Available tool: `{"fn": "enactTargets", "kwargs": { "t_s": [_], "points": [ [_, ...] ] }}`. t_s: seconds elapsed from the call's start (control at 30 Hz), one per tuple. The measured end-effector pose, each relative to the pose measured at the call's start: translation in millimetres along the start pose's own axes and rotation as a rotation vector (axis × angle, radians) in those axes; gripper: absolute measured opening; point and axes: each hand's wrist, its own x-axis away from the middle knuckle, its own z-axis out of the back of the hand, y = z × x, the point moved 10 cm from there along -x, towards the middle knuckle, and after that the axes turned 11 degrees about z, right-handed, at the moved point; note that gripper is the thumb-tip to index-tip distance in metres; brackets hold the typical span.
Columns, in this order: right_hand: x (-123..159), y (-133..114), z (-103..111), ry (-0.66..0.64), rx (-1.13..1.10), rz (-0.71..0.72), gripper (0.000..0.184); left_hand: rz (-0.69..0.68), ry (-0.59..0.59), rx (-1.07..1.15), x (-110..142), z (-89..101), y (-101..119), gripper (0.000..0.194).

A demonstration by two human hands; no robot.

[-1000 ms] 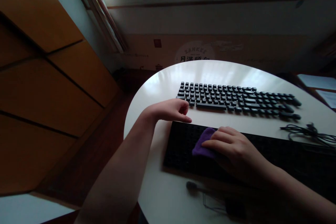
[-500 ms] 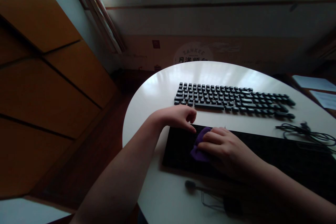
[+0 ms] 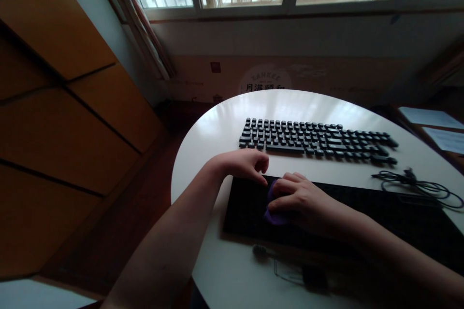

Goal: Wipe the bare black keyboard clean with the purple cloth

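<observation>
A long black board (image 3: 242, 207), seemingly a keyboard body stripped of its keys, lies flat on the white round table (image 3: 203, 140). My right hand (image 3: 290, 195) presses a bunched purple cloth (image 3: 276, 217) onto its left part, fingers bent over the cloth. Close by, my left hand (image 3: 248, 164) is at the board's far left edge. Its thumb points down to that edge and its fingers curl, with a gap between them and the thumb. Behind both hands, loose black keycaps (image 3: 286, 137) are laid out in keyboard order.
In front of the board lie a small dark-bristled brush (image 3: 259, 251) and a wire tool with a dark handle (image 3: 314, 277), partly in shadow. A coiled black cable (image 3: 416, 183) sits at the right. Papers (image 3: 431, 117) rest on another surface beyond the table; a wooden cabinet (image 3: 54, 154) stands left.
My right hand has shifted slightly left with the purple cloth, covering more of it. My left hand stays at the board's edge. The view has tilted up a little.
</observation>
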Motion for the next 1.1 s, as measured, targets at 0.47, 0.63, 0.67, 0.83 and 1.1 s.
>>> {"fn": "enactTargets", "kwargs": {
  "t_s": [0.47,0.63,0.67,0.83,1.1],
  "points": [
    [2.1,0.3,5.9,0.101,0.013,-0.035,0.027,-0.009,0.014,-0.010,-0.3,-1.1,-0.6,0.032],
    [-2.8,-7.5,4.6,0.035,0.010,0.022,0.037,-0.013,-0.001,0.026,1.0,-2.1,0.2,0.032],
    [-3.5,-10.0,4.8,0.031,0.018,0.036,0.038,-0.012,-0.002,0.028,1.1,-2.1,0.0,0.033],
    [16.5,-7.7,53.3,0.343,0.038,-0.007,0.020,0.017,0.000,0.025,1.2,-1.8,-2.4,0.036],
    [120.7,49.0,126.6,0.882,-0.249,-0.568,0.019,0.047,0.008,0.018,3.1,-0.1,-2.3,0.034]
  ]
}}
